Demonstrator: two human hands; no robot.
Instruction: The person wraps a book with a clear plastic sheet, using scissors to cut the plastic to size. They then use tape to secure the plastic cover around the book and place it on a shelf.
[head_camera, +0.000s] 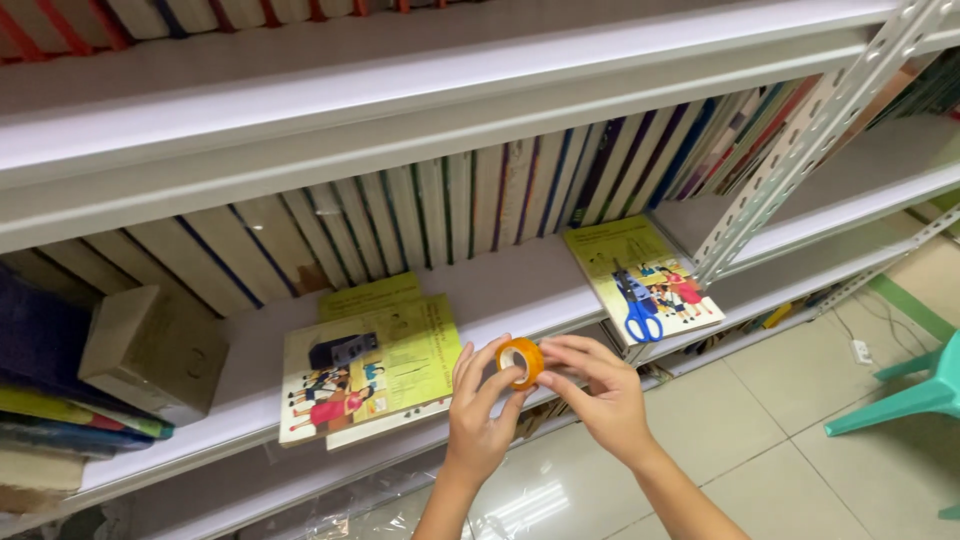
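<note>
Orange glossy tape ring (521, 361) between hands (540, 400)

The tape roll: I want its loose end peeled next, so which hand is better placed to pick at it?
Probably the right hand: its fingertips lie on the orange tape roll's rim, while the left hand grips the roll steady.

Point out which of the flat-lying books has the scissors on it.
The yellow book on the right of the shelf, with blue-handled scissors on its cover. The left stack carries a dark stapler-like tool instead.
</note>
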